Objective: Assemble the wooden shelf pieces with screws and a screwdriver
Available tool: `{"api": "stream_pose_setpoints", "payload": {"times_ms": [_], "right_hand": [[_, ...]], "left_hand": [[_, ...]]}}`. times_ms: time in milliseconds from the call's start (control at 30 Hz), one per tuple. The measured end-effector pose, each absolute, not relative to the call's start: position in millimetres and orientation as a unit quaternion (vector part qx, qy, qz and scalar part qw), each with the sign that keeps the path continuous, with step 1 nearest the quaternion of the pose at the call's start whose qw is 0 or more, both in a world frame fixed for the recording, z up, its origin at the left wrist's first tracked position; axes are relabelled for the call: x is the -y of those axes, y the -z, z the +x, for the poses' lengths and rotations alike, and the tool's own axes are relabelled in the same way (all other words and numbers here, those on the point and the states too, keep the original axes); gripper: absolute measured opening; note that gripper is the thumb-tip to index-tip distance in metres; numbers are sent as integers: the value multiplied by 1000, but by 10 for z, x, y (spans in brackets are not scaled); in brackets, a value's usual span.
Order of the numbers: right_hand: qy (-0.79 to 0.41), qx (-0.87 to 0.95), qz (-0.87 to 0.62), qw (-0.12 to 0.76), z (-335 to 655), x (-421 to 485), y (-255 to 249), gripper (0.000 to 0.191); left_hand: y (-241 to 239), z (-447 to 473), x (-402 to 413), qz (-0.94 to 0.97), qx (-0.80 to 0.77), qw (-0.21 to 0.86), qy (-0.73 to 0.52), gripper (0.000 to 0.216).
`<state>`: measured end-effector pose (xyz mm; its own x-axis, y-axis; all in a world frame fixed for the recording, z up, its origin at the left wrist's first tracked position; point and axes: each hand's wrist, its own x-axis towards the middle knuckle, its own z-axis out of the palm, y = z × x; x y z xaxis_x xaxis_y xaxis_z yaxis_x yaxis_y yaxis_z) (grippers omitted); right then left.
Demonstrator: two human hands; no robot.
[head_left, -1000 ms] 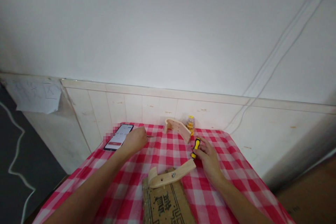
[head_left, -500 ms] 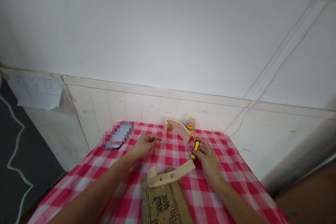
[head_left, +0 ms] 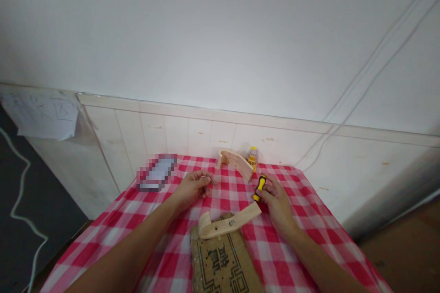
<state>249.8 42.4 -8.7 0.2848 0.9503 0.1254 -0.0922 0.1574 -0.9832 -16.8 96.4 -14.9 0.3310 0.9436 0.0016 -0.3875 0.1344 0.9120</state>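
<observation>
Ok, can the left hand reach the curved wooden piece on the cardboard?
Probably yes: the left hand is near the curved wooden piece, with only checked tablecloth visible between them, though it seems to pinch something small.

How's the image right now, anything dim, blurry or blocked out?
Head view: the wall is brightest around the middle, dimmer at lower right; head view: blocky pixels mask the pale object at left; head view: detail is soft, so anything at the fingertips of the left hand is unclear, but the yellow tool in the right hand stands out.

Dark characters on the cardboard (head_left: 225, 263) are unreadable; so are faint marks on the paper (head_left: 46, 118).
</observation>
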Motion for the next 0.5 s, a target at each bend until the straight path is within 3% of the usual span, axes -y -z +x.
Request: {"api": "stream_pose_setpoints", "payload": {"times_ms": [300, 500], "right_hand": [[-424, 422, -498, 628, 2490, -435, 69, 55], [-424, 407, -499, 637, 2528, -469, 120, 51]], "left_hand": [[241, 32, -887, 535, -372, 571, -499, 26], [239, 55, -871, 579, -375, 550, -471, 22]]}}
